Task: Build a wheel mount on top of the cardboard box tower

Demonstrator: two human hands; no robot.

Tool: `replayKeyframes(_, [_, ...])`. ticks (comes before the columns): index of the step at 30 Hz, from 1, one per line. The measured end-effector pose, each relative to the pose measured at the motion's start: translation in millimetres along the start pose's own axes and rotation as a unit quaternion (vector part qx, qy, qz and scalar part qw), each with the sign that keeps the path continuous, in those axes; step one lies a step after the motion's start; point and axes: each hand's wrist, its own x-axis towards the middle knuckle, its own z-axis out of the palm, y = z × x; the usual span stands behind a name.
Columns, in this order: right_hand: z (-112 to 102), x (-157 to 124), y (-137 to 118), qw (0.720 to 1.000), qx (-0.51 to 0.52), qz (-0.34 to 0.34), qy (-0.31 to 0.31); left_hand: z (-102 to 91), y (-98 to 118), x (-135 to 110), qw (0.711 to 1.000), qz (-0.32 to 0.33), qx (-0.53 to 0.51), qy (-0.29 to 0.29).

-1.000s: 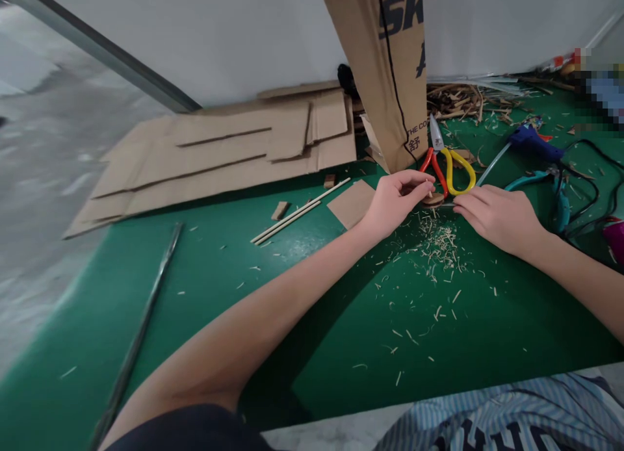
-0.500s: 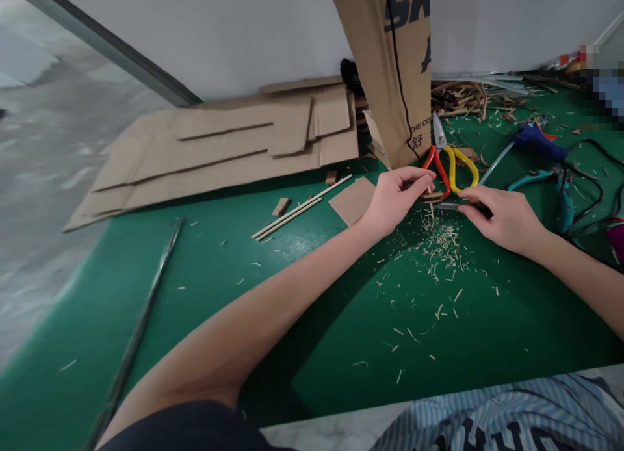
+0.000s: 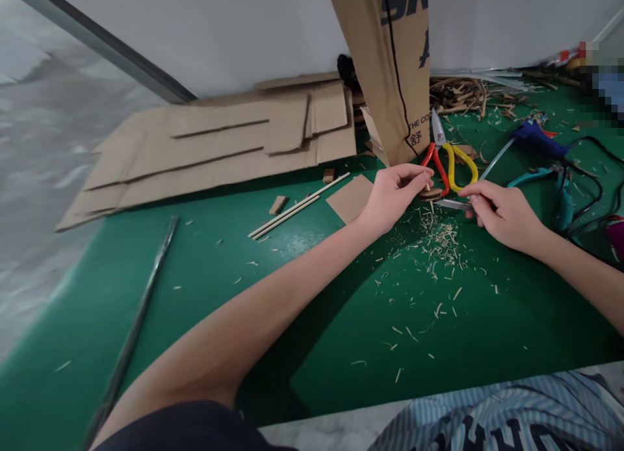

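Note:
My left hand (image 3: 397,194) is closed, its thumb and fingers pinching a thin wooden stick (image 3: 431,206) that runs through a small brown cardboard disc (image 3: 431,194). A knife (image 3: 453,205) is gripped in my right hand (image 3: 504,217), its pale blade pointing left, close to the stick's lower end. Whether blade and stick touch, I cannot tell. Under the hands lies a heap of curled wood shavings (image 3: 443,243). Scissors (image 3: 446,155) with one red and one yellow handle rest just behind the disc.
Two thin sticks (image 3: 287,216) and a cardboard square (image 3: 347,201) lie left of my hands. Cardboard sheets (image 3: 214,145) and a tall cardboard piece (image 3: 400,80) stand behind. At right are a blue glue gun (image 3: 539,139), teal pliers (image 3: 564,204) and cables.
The knife has tilted and more of its blade shows, while my right hand's fingers have shifted around the handle. My left hand stays nearly in place with the stick and disc.

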Motion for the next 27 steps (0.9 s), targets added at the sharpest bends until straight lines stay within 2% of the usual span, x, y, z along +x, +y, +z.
replayKeyframes(3, [-0.8,-0.7,0.8,0.995,-0.092,-0.039,0.004,0.3,1.5,-0.5,1.0,0.0,0.008,-0.005])
replayKeyframes(7, [0.0,-1.5,1.7,0.971,-0.219,-0.095,-0.004,0.5,5.8,-1.7,1.0,0.0,0.026,-0.014])
replayKeyframes(11, [1.7,-0.8,-0.2,0.966,-0.242,-0.092,-0.013,0.1,8.2,-2.1,0.999,0.008,0.035,-0.028])
replayKeyframes(14, [0.1,0.8,-4.0,0.983,-0.172,-0.058,-0.026,-0.4,7.3,-1.7,0.999,0.011,0.036,-0.036])
replayKeyframes(17, [-3.8,2.2,-8.8,0.997,-0.014,0.024,-0.072,-0.8,4.5,-1.1,0.999,0.014,0.035,-0.036])
replayKeyframes(21, [-7.5,2.6,-14.7,0.967,0.182,0.129,-0.121,-0.9,1.1,-0.7,0.999,0.007,0.015,-0.037])
replayKeyframes(27, [-8.2,4.6,-21.2,0.924,0.294,0.2,-0.139,-0.8,1.1,-1.2,0.999,-0.007,0.006,-0.038])
